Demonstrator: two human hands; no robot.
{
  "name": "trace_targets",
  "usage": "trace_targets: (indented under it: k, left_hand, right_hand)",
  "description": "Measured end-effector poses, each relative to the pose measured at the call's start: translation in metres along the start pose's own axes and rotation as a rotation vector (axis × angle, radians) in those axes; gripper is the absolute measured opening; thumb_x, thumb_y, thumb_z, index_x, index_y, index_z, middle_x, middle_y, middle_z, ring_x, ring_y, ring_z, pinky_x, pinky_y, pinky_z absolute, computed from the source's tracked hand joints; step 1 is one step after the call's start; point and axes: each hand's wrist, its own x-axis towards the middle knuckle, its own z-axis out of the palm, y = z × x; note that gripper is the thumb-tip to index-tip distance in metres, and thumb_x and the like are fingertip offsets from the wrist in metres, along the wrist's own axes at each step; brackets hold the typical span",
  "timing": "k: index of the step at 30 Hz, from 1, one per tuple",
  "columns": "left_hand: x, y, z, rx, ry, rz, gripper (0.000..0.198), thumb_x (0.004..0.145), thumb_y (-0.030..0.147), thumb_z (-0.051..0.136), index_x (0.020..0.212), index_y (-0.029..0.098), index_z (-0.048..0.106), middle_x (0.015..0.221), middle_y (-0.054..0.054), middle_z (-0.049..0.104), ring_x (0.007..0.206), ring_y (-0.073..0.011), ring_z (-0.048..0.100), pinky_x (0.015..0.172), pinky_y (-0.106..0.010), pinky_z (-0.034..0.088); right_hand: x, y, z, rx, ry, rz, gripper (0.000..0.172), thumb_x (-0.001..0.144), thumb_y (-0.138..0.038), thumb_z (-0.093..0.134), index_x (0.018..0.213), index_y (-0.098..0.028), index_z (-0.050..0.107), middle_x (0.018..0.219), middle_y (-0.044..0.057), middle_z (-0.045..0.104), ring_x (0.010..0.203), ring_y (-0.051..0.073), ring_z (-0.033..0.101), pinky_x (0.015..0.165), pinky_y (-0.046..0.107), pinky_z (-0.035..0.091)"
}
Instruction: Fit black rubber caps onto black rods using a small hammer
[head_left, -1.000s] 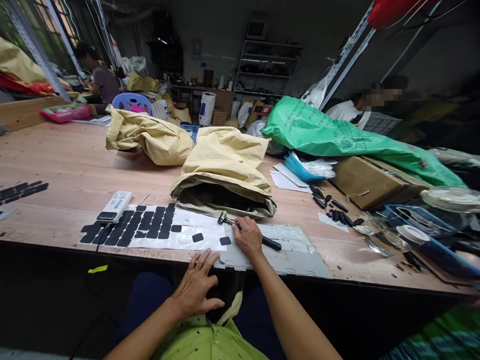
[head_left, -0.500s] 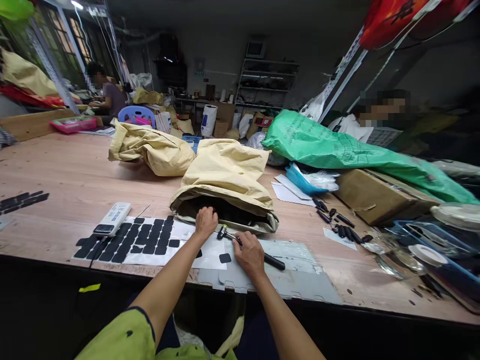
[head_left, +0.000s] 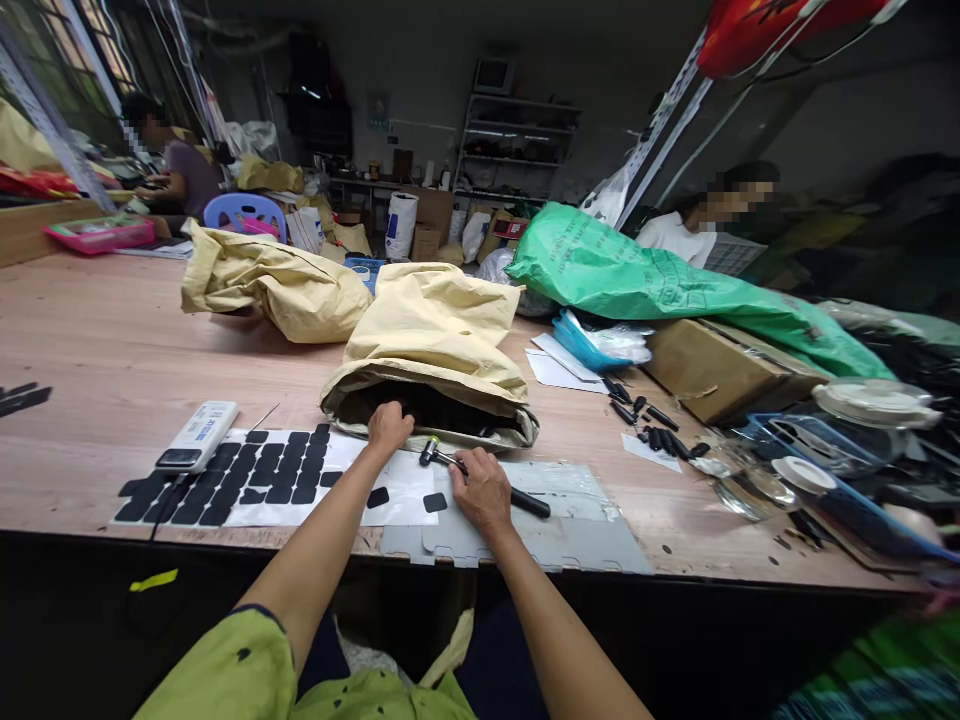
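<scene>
lime-green short sleeve [head_left: 217, 670] on me at seven o'clock, small dark flecks [head_left: 244, 655] scattered over it, thin navy trim [head_left: 280, 626] edging its cuff, matching green shirt front [head_left: 382, 700] at six o'clock, dark navy legwear [head_left: 491, 645] just above, ungloved left hand [head_left: 390, 426], ungloved right hand [head_left: 481, 490]

The hammer shaft [head_left: 448, 459] looks like shiny metal.
</scene>
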Motion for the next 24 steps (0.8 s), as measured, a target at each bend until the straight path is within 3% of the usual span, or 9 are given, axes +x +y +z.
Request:
trace_targets:
  k: [4,9,15,24]
  left_hand:
    - [-0.039,-0.028,-0.014,-0.099,0.096,0.236,0.023,0.087,0.032,0.058,0.103,0.02,0.07,0.1,-0.007,0.069,0.1,-0.025,0.058,0.086,-0.036,0.046]
    - [-0.079,-0.059,-0.01,-0.269,-0.066,0.408,0.021,0.083,0.029,0.063,0.101,0.023,0.071,0.094,-0.003,0.069,0.093,-0.0214,0.057,0.079,-0.032,0.046]
    - [-0.084,-0.063,0.003,-0.139,-0.075,0.408,0.02,0.078,0.028,0.069,0.097,0.026,0.074,0.091,-0.001,0.067,0.092,-0.0221,0.054,0.083,-0.035,0.041]
    - [-0.084,-0.06,0.002,-0.126,-0.086,0.361,0.018,0.078,0.031,0.071,0.095,0.027,0.075,0.091,-0.001,0.066,0.094,-0.022,0.054,0.084,-0.036,0.04]
  right_hand:
    - [0.0,-0.001,-0.001,0.002,-0.007,0.009,0.012,0.087,-0.024,0.055,0.092,-0.022,0.066,0.089,0.003,0.061,0.085,0.019,0.049,0.078,0.029,0.035]
    - [0.0,-0.001,0.0,-0.023,-0.01,0.009,0.012,0.088,-0.025,0.055,0.092,-0.021,0.066,0.089,0.003,0.061,0.085,0.019,0.049,0.078,0.029,0.035]
    - [-0.002,-0.001,0.0,-0.035,-0.015,0.008,0.013,0.087,-0.025,0.056,0.094,-0.022,0.067,0.09,0.003,0.061,0.086,0.018,0.05,0.079,0.03,0.035]
    - [0.001,-0.001,-0.004,-0.031,-0.088,0.011,0.021,0.092,-0.028,0.05,0.101,-0.023,0.068,0.092,0.004,0.062,0.086,0.019,0.052,0.076,0.03,0.038]
